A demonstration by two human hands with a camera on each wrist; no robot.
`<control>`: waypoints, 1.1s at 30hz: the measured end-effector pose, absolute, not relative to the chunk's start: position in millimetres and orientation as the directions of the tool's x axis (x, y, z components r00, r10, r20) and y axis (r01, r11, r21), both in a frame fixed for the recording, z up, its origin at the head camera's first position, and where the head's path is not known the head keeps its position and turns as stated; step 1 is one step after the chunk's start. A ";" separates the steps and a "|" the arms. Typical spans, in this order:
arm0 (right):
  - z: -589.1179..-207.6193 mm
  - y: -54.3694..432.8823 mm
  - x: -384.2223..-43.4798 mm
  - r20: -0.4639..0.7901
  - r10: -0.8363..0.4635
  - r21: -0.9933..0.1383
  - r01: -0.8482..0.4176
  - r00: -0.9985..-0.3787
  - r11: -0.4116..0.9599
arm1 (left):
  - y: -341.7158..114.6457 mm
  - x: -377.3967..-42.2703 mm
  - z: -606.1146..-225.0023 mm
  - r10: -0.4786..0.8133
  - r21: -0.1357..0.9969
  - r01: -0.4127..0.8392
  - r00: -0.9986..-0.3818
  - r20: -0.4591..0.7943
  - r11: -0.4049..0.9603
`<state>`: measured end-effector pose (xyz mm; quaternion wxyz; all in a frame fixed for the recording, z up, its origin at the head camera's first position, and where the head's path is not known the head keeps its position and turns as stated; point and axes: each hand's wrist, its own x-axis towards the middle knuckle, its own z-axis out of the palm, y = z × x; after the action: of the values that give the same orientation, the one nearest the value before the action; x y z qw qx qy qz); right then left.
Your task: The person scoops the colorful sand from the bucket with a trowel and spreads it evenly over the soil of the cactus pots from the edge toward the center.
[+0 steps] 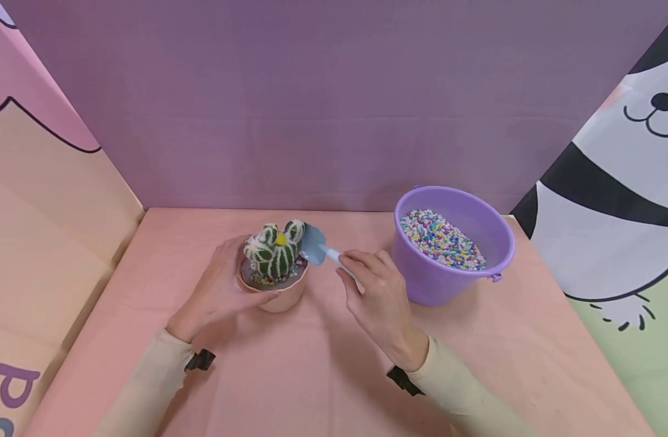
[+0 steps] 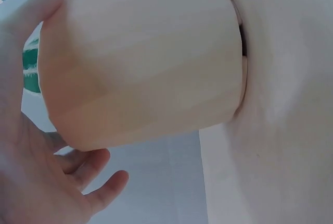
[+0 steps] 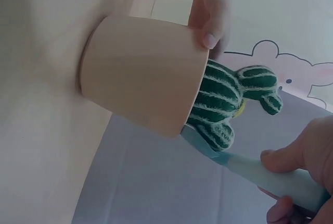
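A green, white-striped cactus (image 1: 276, 261) with a yellow spot stands in a peach pot (image 1: 283, 300) on the table. Some coloured beads lie round its base. My left hand (image 1: 221, 285) holds the pot's left side, thumb along the front of the rim and the other fingers behind. With my right hand (image 1: 380, 297) I grip the pale handle of a small blue trowel (image 1: 313, 244). In the right wrist view the trowel's blade (image 3: 200, 143) tips down at the pot's rim, beside the cactus, its tip hidden inside. A purple bucket (image 1: 434, 290) stands right of my right hand.
Small multicoloured beads (image 1: 443, 240) partly fill the bucket. A pink cloth covers the table (image 1: 290, 376). A purple wall (image 1: 334, 109) rises behind it, with a panda-printed panel (image 1: 612, 200) on the right and another printed panel (image 1: 50, 200) on the left.
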<state>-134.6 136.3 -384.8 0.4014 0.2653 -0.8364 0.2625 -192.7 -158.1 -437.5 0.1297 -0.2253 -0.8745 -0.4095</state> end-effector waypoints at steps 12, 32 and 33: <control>-395.1 135.7 -136.5 0.843 -0.219 -0.204 -0.669 -0.491 0.715 | -154.8 -181.0 -443.3 0.144 0.650 0.342 -0.930 0.339 0.678; -395.6 150.6 -138.7 0.700 -0.150 -0.361 -0.527 -0.698 0.769 | -158.9 -183.0 -439.9 0.208 0.643 0.378 -0.922 0.326 0.666; -394.4 152.6 -138.5 0.660 -0.152 -0.384 -0.504 -0.736 0.773 | -159.8 -183.5 -439.7 0.219 0.642 0.390 -0.918 0.332 0.660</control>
<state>-138.5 152.6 -394.4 0.3130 0.1846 -0.8881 0.2815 -183.5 -159.8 -439.7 0.1134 -0.1684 -0.9040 -0.3763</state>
